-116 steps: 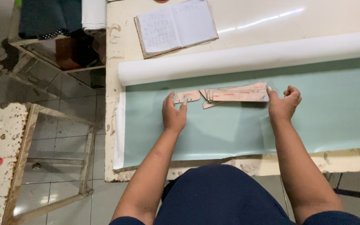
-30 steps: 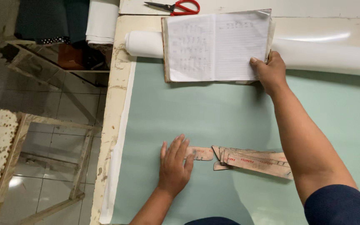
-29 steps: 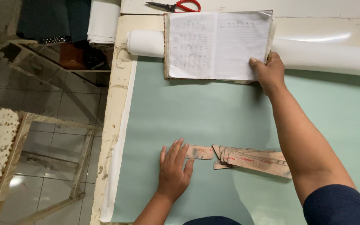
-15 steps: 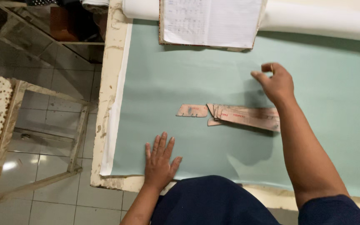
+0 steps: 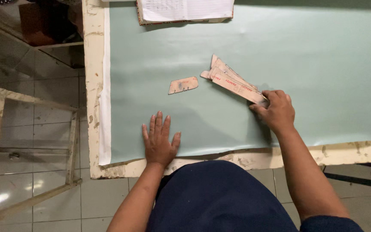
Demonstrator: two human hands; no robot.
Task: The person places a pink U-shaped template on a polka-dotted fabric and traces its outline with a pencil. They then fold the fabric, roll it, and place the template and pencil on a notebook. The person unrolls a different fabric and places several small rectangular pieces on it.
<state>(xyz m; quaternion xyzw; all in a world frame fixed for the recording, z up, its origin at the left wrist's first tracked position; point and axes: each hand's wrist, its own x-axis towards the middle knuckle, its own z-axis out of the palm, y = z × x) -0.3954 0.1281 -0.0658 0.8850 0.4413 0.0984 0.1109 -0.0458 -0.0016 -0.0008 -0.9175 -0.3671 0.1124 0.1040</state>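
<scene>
A pale green sheet covers the table top. My left hand lies flat on it near the front edge, fingers spread, holding nothing. My right hand grips the near end of a fanned stack of long brown cardboard pattern pieces, which angle up to the left. One small separate cardboard piece lies alone on the sheet, left of the stack and above my left hand.
An open notebook rests at the sheet's far edge. The worn white table edge runs down the left and along the front. A wooden stool frame stands on the tiled floor to the left.
My right hand left the notebook, came down and took hold of the cardboard stack, swinging it to a slant. My left hand slid off the pieces toward the front edge.
</scene>
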